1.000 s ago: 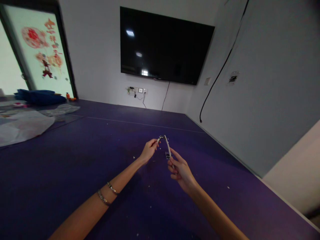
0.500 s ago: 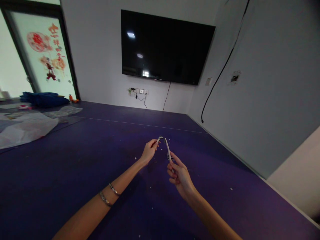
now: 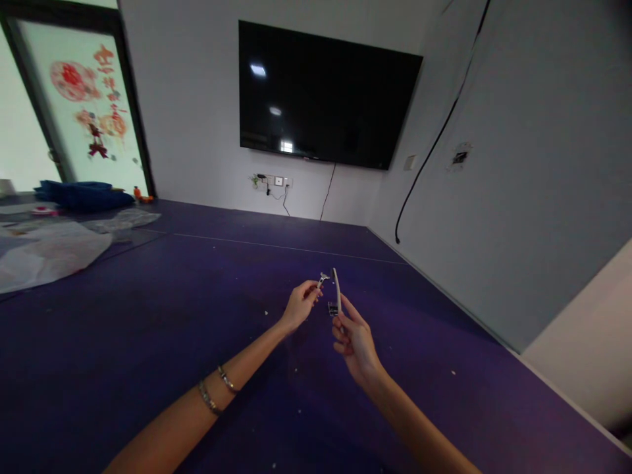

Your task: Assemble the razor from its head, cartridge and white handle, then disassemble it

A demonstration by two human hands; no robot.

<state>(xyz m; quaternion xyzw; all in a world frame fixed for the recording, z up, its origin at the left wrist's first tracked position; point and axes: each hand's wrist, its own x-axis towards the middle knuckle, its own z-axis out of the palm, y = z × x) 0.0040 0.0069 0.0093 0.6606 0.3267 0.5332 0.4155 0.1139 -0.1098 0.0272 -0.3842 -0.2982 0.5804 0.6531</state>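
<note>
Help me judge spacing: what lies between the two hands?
In the head view: the silvery piece in the left hand, the pale curved strip in the right hand, and a patterned piece seen beside the strip.

The strip [image 3: 338, 290] looks smooth and plastic, the bracelets [image 3: 208, 399] shiny metal, the television screen [image 3: 326, 95] glossy.

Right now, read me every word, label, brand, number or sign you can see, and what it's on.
Nothing reads clearly enough to quote.
Red vertical characters on the pale glass door: too blurred.
Red round emblem beside them: too blurred.
Black flat television: any lettering on its lower edge is too small.
Curved white strip in the right hand: no lettering visible.
</note>
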